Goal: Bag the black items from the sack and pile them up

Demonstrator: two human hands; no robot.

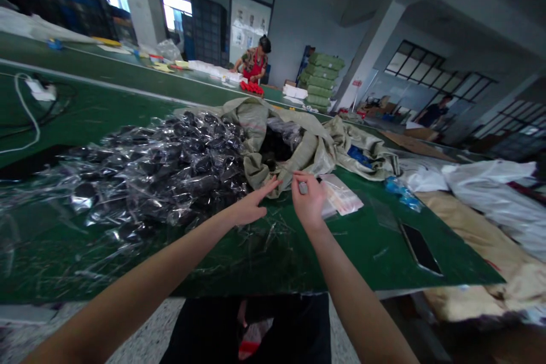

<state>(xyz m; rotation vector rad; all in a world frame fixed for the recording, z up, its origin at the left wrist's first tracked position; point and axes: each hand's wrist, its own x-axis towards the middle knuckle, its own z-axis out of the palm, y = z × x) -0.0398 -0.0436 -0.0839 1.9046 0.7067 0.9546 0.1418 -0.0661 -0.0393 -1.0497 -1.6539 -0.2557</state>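
My left hand (252,205) is over the green table in front of an open woven sack (318,151). Its fingers stretch forward, apart from the thumb, and I see nothing held in it. Close by on the right, my right hand (307,198) is closed in a pinch near the sack's front edge. Whatever it pinches, if anything, is too small to make out. Dark items lie inside the sack's mouth. Left of my hands spreads a big heap of black items in clear plastic wrap (183,165). Beside my right hand lie flat clear plastic bags (341,194).
A phone (421,248) lies near the table's (362,261) right edge, with crumpled blue plastic (403,193) beyond it. White and tan sacks (482,227) are piled at the right. Across the table a person in a red apron (256,62) works. White cables (34,108) lie at far left.
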